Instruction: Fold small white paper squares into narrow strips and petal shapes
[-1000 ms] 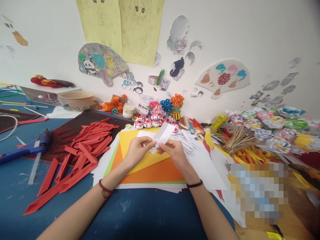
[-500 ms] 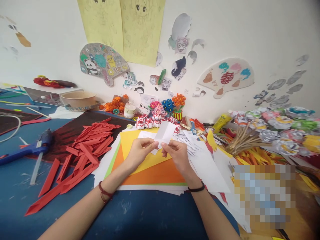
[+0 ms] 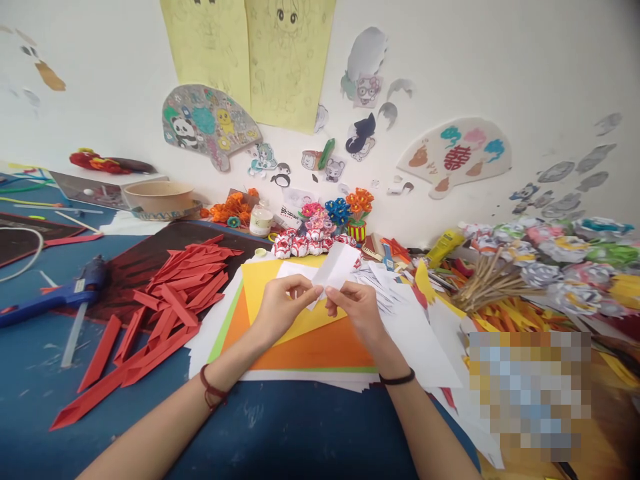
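Both hands pinch a small folded strip of white paper (image 3: pixel 339 265) at its near end, thumbs almost meeting. My left hand (image 3: pixel 285 301) closes on the strip's left side, and my right hand (image 3: pixel 354 305) on its right side. The strip points up and slightly right, with a crease along it. Another white piece of paper (image 3: pixel 293 269) lies just behind my left fingers. Beneath the hands is a stack of sheets: a yellow sheet (image 3: pixel 260 280) on top, an orange sheet (image 3: pixel 310 350) under it, with green and white edges below.
Folded red paper strips (image 3: pixel 175 300) are piled left on a dark mat. A blue glue gun (image 3: pixel 83 290) lies farther left. White sheets (image 3: pixel 420 340) spread to the right, near paper flowers on sticks (image 3: pixel 485 280). Behind stand a bottle (image 3: pixel 261 220) and small flower pots (image 3: pixel 356 231).
The folded white strip looks narrower and leans a little more to the right, one flap turned in. Both hands keep their pinch; the whole view has shifted slightly.
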Motion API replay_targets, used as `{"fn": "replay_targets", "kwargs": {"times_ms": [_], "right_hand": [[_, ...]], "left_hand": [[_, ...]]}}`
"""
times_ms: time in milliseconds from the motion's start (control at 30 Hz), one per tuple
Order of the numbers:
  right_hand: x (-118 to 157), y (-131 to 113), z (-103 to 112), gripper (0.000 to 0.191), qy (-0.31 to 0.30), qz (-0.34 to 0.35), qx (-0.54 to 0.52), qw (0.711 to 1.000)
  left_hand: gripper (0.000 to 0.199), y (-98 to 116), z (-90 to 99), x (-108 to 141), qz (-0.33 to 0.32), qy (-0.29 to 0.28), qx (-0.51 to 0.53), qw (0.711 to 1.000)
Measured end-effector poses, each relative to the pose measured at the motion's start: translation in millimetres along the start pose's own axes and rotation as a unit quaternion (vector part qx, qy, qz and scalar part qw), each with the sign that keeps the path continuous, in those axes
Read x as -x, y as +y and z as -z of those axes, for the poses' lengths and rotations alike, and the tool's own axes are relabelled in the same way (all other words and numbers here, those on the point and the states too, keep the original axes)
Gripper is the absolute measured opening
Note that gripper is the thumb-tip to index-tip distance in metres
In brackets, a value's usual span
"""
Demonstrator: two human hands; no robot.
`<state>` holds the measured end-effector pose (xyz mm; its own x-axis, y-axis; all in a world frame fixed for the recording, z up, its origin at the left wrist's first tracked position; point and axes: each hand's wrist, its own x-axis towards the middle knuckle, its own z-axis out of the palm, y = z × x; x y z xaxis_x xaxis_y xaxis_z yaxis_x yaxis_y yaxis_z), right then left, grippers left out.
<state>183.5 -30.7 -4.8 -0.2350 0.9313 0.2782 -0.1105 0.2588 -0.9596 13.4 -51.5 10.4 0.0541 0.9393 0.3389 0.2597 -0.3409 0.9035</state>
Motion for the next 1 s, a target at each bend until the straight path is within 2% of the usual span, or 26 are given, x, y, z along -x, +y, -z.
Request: {"fn": "replay_targets", "kwargs": {"times_ms": [233,533,733,1000], "right_hand": [[0.1,1.5,5.1,0.025,-0.038,-0.053,-0.056,0.996],[-1.1,1.3,2.9,0.026,-0.022,-0.044,-0.062,0.997],[-1.3,-3.6,4.3,0.021,-0.053,-0.047,-0.035,0.997],[1.5,-2.2,-3.0,0.025,0.002,-0.010,-0.008,1.000]], "left_hand": [[0.030,0.4,3.2,-1.7,0.009,-0.025,0.016,1.000],[0.031,2.6,0.1,-0.4,0.037,-0.020,0.063,0.997],[0.029,2.7,0.9,0.3,0.029,-0.003,0.059,0.998],[0.029,1.5,-1.0,1.0,0.022,0.000,0.048,0.999]]}}
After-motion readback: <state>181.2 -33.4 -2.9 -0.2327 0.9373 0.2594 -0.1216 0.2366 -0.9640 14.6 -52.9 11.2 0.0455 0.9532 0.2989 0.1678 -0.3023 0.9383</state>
